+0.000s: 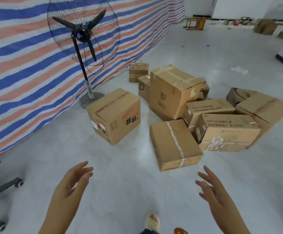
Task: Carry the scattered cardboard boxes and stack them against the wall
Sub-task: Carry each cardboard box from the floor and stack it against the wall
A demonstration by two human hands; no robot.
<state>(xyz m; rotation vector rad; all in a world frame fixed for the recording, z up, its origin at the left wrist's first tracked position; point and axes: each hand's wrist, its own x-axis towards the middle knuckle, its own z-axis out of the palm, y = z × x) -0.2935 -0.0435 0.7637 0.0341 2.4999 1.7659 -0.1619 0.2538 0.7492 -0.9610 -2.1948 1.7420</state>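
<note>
A striped tarpaulin [27,68] bounds the grey floor [124,186] on the left, a standing fan [83,31] before it and an office chair base [0,191] at the near left edge, with bare floor running from the person's foot [152,222] up to the boxes. Brown, taped and printed cardboard boxes [205,115] lie jumbled right of centre, several tilted against one another, while one upright box [114,115] stands apart just beside the fan's base. The left hand [73,181] and right hand [211,188] reach forward with fingers spread, holding nothing, the flat taped box [174,144] nearest between and beyond them.
</note>
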